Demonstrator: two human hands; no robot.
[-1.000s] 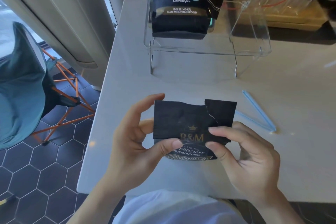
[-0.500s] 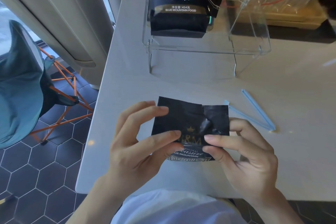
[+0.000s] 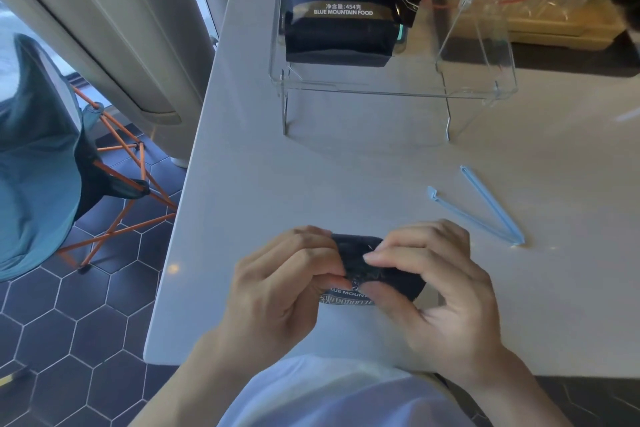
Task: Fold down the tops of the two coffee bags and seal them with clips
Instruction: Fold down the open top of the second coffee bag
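Acrylic rack point(image 3: 478, 94) holds clipped coffee bag point(image 3: 341, 15).

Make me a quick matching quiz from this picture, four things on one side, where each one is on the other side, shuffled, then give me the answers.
Things:
1. small black coffee bag
2. open blue sealing clip
3. large black coffee bag
4. teal folding chair

Places:
A. on the clear acrylic stand
B. on the tiled floor beside the counter
C. held between left hand and right hand
D. lying on the white counter, to the right of the hands

Pairs: 1-C, 2-D, 3-A, 4-B
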